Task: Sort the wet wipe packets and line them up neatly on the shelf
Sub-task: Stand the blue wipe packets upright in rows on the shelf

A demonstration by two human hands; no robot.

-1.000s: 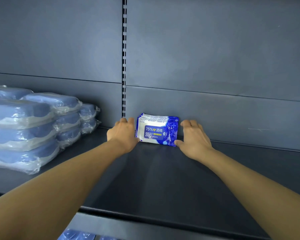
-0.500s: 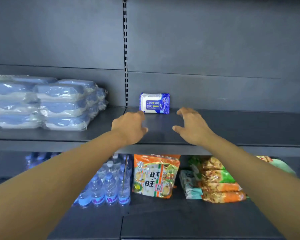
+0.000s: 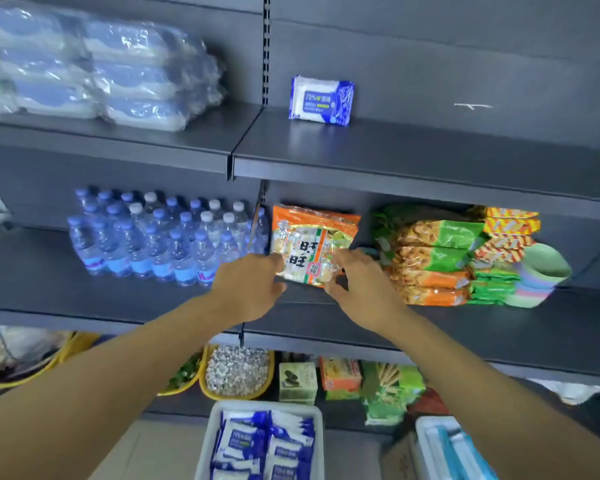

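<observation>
The white bin of wet wipe packets is cut off by the bottom edge. Print on the standing wet wipe packet is too blurred to read. The plastic-wrapped stacks run off the left edge, smeared.

We see a shelf of dark grey matt metal, smooth, with a faint sheen along its front edge. At its back edge stands a wipe packet in glossy blue and white plastic film. At the left end, stacked packs sit in clear, crinkled, shiny wrap. Below, water bottles are clear glossy plastic, and a snack bag is shiny orange foil-like film.
</observation>
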